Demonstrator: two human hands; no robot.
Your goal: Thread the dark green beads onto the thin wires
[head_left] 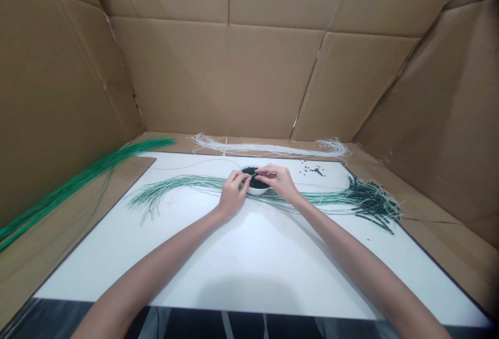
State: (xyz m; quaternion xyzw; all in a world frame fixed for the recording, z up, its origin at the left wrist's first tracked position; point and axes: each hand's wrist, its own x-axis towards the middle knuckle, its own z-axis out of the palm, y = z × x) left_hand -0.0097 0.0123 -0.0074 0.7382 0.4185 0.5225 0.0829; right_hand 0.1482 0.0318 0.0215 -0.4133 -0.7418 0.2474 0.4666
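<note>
A small white bowl [258, 191] filled with dark beads [249, 170] stands mid-table. Over its left rim, my left hand [234, 193] pinches a thin green strand [252, 175]. My right hand [279, 180] is above the bowl's right side, thumb and fingertips pressed together near the strand's other end; whether a bead sits between them is too small to tell. Behind and beneath both hands runs a long bundle of green strands [187, 180]. Its right end carries dark beaded lengths [366, 198] with white strand ends.
Loose dark beads [314, 170] lie scattered at the back right of the white board [249, 261]. A bundle of white strands [268, 148] stretches along the far edge. More green strands [89, 170] lie at the left. Cardboard walls [218, 74] enclose the back and sides.
</note>
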